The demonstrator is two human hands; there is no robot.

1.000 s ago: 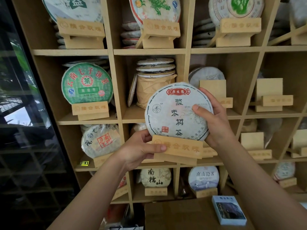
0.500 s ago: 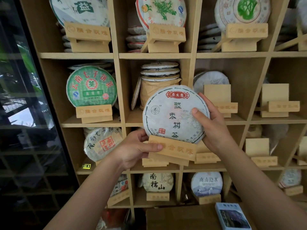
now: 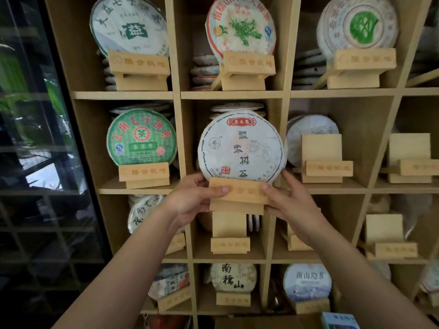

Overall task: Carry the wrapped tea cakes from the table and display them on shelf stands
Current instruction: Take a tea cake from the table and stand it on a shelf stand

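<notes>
Gripped wooden stand (image 3: 238, 194) at both ends: left hand (image 3: 190, 200) and right hand (image 3: 288, 201), thumbs over its front. Carried white wrapped tea cake (image 3: 241, 147) upright above both hands, before middle shelf cubby (image 3: 187, 138) holding stacked cakes (image 3: 237, 108).

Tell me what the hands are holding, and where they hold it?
Both hands hold one wooden stand with the white tea cake resting on it. The left hand grips the stand's left end, the right hand its right end.
</notes>
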